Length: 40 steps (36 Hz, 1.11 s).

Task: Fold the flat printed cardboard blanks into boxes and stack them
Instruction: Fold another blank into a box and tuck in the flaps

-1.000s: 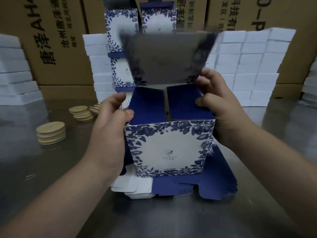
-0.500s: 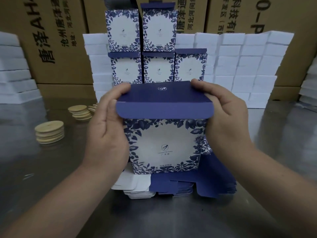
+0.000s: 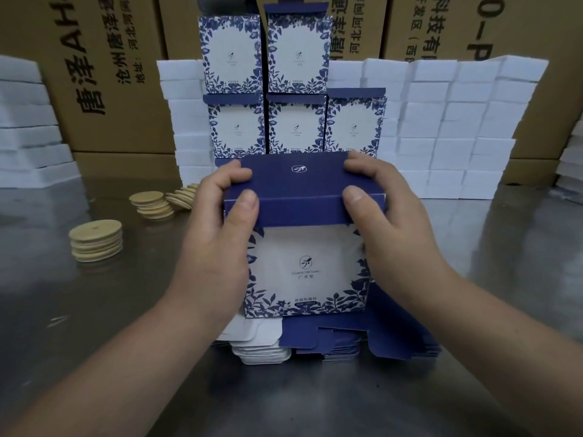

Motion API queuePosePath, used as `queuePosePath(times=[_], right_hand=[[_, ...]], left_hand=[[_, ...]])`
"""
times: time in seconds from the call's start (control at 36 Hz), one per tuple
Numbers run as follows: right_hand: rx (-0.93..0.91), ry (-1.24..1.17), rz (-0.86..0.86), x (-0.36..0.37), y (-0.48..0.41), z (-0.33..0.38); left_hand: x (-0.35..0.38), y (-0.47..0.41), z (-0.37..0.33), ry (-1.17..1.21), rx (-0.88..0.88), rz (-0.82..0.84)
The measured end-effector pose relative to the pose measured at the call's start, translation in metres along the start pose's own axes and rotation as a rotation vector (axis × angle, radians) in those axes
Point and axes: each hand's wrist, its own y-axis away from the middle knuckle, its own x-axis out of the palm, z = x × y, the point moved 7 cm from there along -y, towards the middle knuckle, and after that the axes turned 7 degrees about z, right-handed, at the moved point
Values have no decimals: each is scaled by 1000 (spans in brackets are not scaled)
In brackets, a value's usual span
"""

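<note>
As the left hand (image 3: 220, 238) and right hand (image 3: 391, 225) clamp its dark navy cardboard lid flap (image 3: 299, 181), 1 box is nearly closed.
Fingers (image 3: 235, 173) curl over the lid, thumbs pressing its tuck flap (image 3: 299, 212), not yet tucked, onto the blue-and-white floral printed cardboard box (image 3: 307, 272), standing on the pile of flat navy blanks (image 3: 347, 339). Behind, 5 folded boxes (image 3: 296, 124) are stacked; many blanks await.

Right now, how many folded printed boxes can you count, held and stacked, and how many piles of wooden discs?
held box, gripped by left hand and right hand: 1
stacked boxes with fronts showing: 5
wooden disc piles: 3
Total: 9; anything behind the held box is hidden.
</note>
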Motion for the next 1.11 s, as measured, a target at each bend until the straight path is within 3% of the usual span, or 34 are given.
queuePosePath(times=[0.14,0.28,0.39,0.5,0.64,0.75,0.86,1.11], right_hand=[[-127,17,23,-9,-5,7],[-93,84,67,-10,-8,2],[12,-153,-56,-26,-17,-4],[79,-198,-35,-21,-19,-16],[88,-176,-55,-17,-23,-15],[10,15,-101,-20,-20,-2],[-108,197,-118,-20,-14,10],[-241,128,16,-17,-9,28]], left_hand=[[-6,-1,-4,-166,119,-80],[-11,-2,-8,-229,192,-128],[-7,4,-23,-576,387,-122],[11,10,-30,-851,504,-61],[22,17,-37,-770,575,83],[32,18,-34,-842,540,173],[15,11,-27,-754,383,56],[-14,-1,-5,-318,111,-166]])
